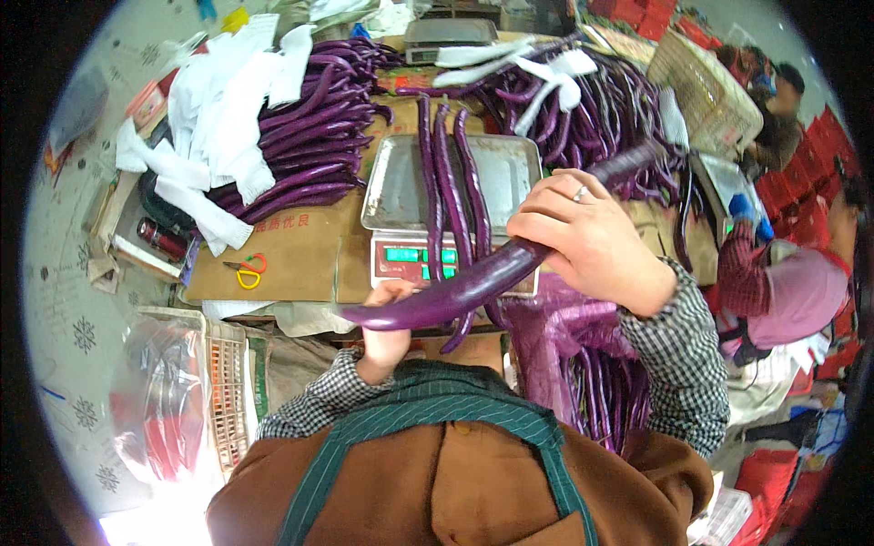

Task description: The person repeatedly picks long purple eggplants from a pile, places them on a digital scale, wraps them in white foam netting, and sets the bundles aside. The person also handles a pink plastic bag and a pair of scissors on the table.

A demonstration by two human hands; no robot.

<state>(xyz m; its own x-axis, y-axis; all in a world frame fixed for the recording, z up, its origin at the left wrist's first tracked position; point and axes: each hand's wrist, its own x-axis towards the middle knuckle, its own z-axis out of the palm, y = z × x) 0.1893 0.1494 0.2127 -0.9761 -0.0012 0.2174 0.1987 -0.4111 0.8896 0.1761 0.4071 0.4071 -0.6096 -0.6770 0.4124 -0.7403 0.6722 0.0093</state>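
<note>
A long purple eggplant (471,283) is held slantwise in front of the scale, its darker end up at the right. My right hand (570,232), with a ring, is closed around its upper part. Near the lower left end is my left hand (388,327), partly behind the eggplant; its grip is not clear. Three slimmer eggplants (450,184) lie lengthwise on the metal pan of a digital scale (515,181), their near ends reaching past its lit display. Piles of eggplants lie at the left (314,136) and at the right (580,109), with white mesh sleeves (218,116) on the left pile.
Scissors (247,269) with red and yellow handles lie on the cardboard (300,256). Another scale (450,37) stands at the back. A pink-lined container (546,327) of eggplants stands below the table edge, a plastic crate (225,389) at the lower left. Co-workers (785,293) are at the right.
</note>
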